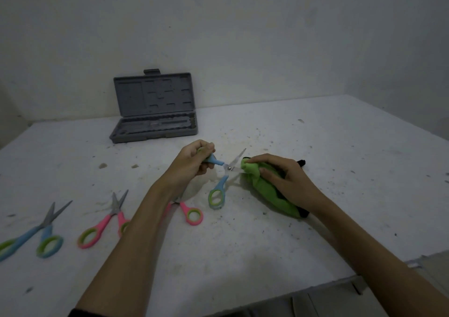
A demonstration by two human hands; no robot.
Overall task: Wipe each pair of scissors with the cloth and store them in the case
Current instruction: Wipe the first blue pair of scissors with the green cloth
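Observation:
My left hand (pixel 193 161) grips one handle of blue-and-green scissors (pixel 220 190), whose blades stand spread open above the table. My right hand (pixel 289 183) holds a green cloth (pixel 264 188) and pinches it round the lower blade. The other blade points up and to the right, bare. A grey case (pixel 155 107) stands open at the back of the table, its lid upright against the wall.
Three more pairs lie on the white table (pixel 315 231): blue scissors (pixel 36 231) at far left, pink scissors (pixel 107 222) beside them, and another pink pair (pixel 192 215) partly hidden under my left forearm. The table's edge runs along the lower right.

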